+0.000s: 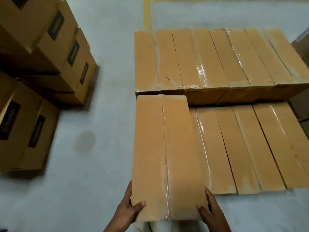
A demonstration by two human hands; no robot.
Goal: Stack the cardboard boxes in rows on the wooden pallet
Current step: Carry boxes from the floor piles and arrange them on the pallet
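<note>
Nearest, at the bottom edge: left hand point(127, 209) on the near left corner of a long cardboard box point(167, 148), thumb flat on the top face, fingers curled round the left side. Right hand point(212, 213) likewise on the near right corner, thumb on top, fingers wrapped along the right side; fingertips beneath the box hidden.

Box gripped from both sides, sealed with clear tape point(166, 164) down its middle seam, pointing away from the body, over the left end of the near row of boxes point(247, 148). Resting on that row or held just above it: cannot tell. Far end just beside the far row of boxes point(209, 59), with a thin dark gap between.

Near row low, boxes side by side, long edges touching. Far row one layer higher, near faces showing, shiny tape across the tops.

To the left, grey floor point(107, 106) with a faint round stain point(85, 139). Further left, stacks of cartons point(33, 52) with dark labels, well apart from the rows. At the far end, a yellow line point(147, 12) painted on the floor.
</note>
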